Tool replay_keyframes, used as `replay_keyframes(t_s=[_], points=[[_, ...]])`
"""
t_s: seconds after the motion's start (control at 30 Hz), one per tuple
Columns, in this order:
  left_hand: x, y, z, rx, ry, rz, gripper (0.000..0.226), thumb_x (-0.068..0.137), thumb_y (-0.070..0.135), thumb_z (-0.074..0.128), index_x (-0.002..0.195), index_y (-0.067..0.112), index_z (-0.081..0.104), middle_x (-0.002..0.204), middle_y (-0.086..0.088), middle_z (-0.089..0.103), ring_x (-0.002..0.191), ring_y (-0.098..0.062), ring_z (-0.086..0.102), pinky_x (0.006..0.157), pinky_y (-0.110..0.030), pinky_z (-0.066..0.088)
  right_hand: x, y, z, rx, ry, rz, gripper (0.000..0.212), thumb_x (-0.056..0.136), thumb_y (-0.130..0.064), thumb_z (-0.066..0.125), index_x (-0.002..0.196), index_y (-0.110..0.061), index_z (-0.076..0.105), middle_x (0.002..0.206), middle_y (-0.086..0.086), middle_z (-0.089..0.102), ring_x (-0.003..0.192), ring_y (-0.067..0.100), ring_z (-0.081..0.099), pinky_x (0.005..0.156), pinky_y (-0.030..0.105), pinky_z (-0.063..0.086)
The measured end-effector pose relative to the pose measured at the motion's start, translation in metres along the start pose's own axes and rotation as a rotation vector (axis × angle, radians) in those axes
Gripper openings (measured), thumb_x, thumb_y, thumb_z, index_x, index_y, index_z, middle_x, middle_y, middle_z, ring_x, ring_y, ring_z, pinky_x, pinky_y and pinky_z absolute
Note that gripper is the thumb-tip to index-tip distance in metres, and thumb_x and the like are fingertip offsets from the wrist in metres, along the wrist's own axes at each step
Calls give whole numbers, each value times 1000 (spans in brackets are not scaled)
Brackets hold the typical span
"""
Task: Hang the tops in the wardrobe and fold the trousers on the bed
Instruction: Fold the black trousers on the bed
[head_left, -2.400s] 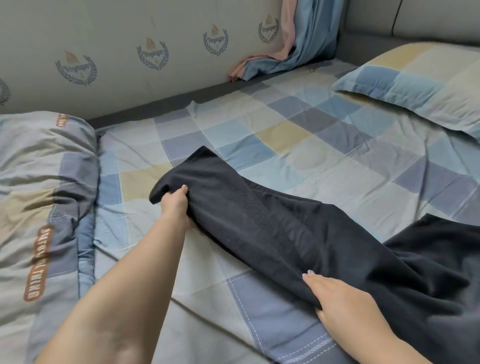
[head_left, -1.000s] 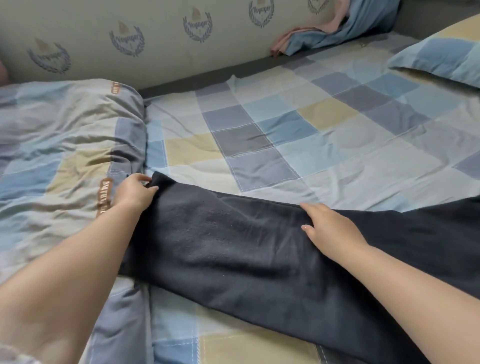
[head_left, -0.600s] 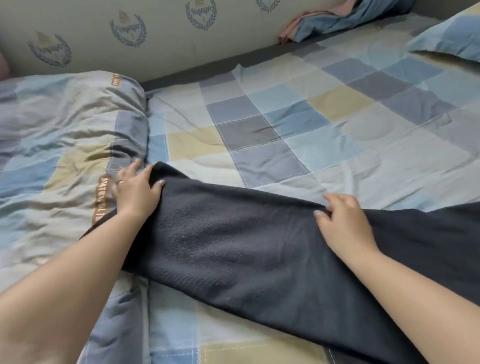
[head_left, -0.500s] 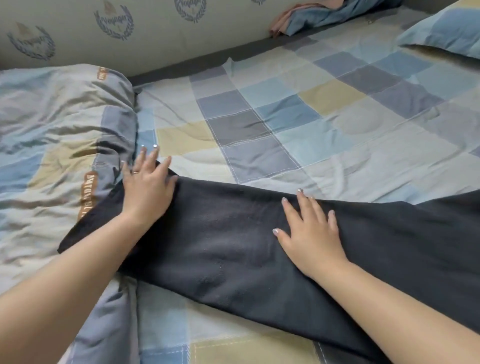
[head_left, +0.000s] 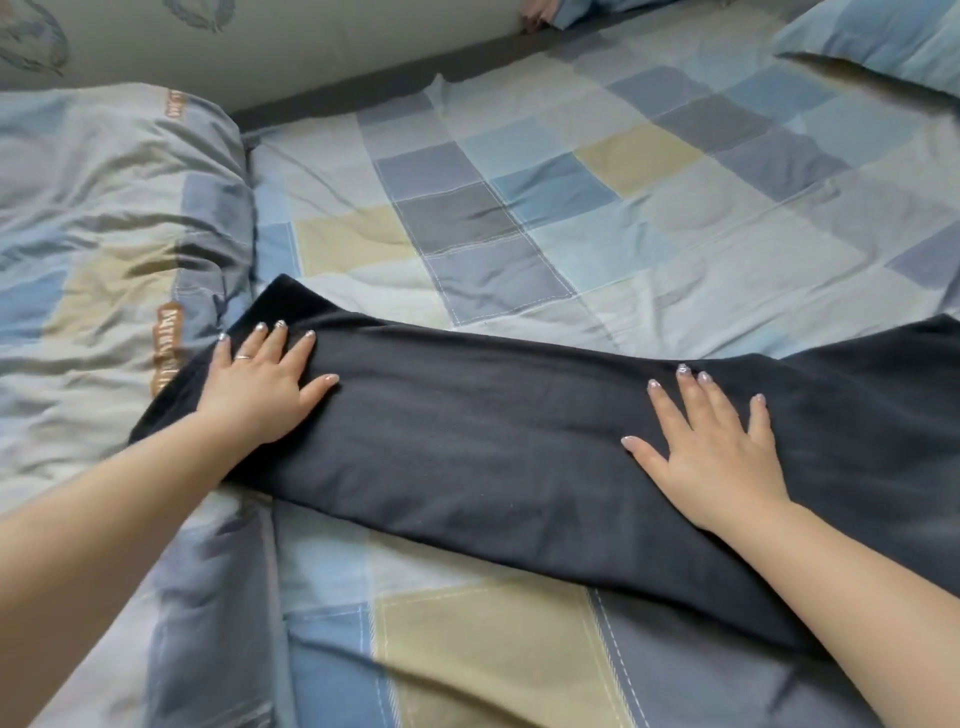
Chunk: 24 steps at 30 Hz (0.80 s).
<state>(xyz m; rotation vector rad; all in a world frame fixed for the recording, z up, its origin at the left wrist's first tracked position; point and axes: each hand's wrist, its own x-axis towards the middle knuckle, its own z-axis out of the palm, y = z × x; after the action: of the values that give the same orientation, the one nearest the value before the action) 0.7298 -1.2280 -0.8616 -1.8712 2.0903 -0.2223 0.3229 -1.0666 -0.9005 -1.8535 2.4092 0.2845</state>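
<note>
Your left hand (head_left: 262, 387) and right hand (head_left: 714, 452) press flat, fingers spread, grasping nothing, on the dark trousers (head_left: 493, 447); the left end overlaps the duvet (head_left: 104, 234); fold now and it may skew.

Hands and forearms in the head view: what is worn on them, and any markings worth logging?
Both forearms are bare to the frame edge; no sleeve, watch or bracelet shows. The left hand wears a thin band ring on one finger. The nails on both it and the right hand are painted a pale, glittery silver. No gloves.
</note>
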Motion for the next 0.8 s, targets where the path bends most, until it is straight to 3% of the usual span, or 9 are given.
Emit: replay_keyframes(t_s=[0.07, 0.17, 0.27, 0.37, 0.43, 0.5, 0.6, 0.73, 0.8], points=[[-24, 11, -2, -195, 85, 49, 67, 92, 61, 34, 148, 25, 29, 157, -7, 23, 146, -24, 15, 116, -49, 8, -1, -13, -7, 41, -33, 28, 81, 82, -71, -4, 151, -30, -2, 160, 3, -9, 147, 20, -11, 113, 59, -1], [-70, 43, -8, -886, 241, 53, 36, 91, 27, 60, 126, 21, 59, 138, -3, 52, 132, -18, 43, 111, -36, 30, -24, -55, -17, 148, -80, -96, 73, 89, -68, 9, 151, -32, -2, 160, 2, -10, 146, 20, -11, 114, 58, -1], [-123, 78, -14, -1582, 287, -306, 11, 92, 17, 59, 97, 25, 66, 103, 3, 68, 98, -13, 62, 84, -27, 50, -57, -84, -18, 196, -84, -187, 69, 92, -65, 16, 151, -33, -1, 160, 2, -11, 146, 19, -12, 114, 55, 0], [-161, 107, -8, -2112, 175, -750, 10, 95, 10, 55, 90, 18, 59, 97, -3, 61, 84, -8, 59, 68, -19, 47, -69, -85, -21, 241, -113, -192, 66, 94, -63, 18, 151, -34, 3, 160, 1, -10, 146, 17, -12, 116, 52, -1], [-178, 114, -1, -2208, 163, -961, 6, 95, 9, 54, 100, 13, 57, 102, -5, 56, 80, -5, 56, 67, -17, 45, -75, -80, -22, 260, -125, -208, 63, 95, -60, 20, 151, -34, 5, 160, 0, -8, 147, 17, -10, 116, 51, 1], [-185, 113, -3, -2216, 195, -1028, 33, 94, 12, 56, 125, 10, 48, 110, -5, 52, 80, -5, 54, 76, -19, 45, -85, -74, -20, 265, -124, -234, 61, 96, -57, 21, 151, -34, 7, 160, -1, -6, 147, 16, -9, 117, 50, 2], [-175, 102, -13, -2249, 254, -1098, 56, 91, 15, 61, 141, 5, 37, 126, -7, 52, 111, -16, 56, 103, -31, 42, -101, -70, -19, 282, -128, -281, 60, 98, -54, 23, 151, -33, 6, 161, -1, -5, 147, 16, -7, 117, 48, 2], [-152, 73, -17, -2511, 235, -965, 39, 94, 12, 58, 132, 7, 50, 125, -10, 61, 107, -23, 63, 82, -38, 55, -108, -66, -31, 387, -156, -352, 62, 97, -54, 28, 152, -32, 7, 161, -1, -5, 147, 16, -6, 117, 45, 2], [-148, 68, -14, -2543, 237, -860, 35, 93, 9, 59, 127, 12, 53, 126, -10, 62, 111, -26, 62, 83, -42, 55, -114, -58, -34, 450, -162, -354, 64, 97, -54, 31, 152, -32, 6, 161, -1, -3, 147, 16, -4, 118, 44, 5]])
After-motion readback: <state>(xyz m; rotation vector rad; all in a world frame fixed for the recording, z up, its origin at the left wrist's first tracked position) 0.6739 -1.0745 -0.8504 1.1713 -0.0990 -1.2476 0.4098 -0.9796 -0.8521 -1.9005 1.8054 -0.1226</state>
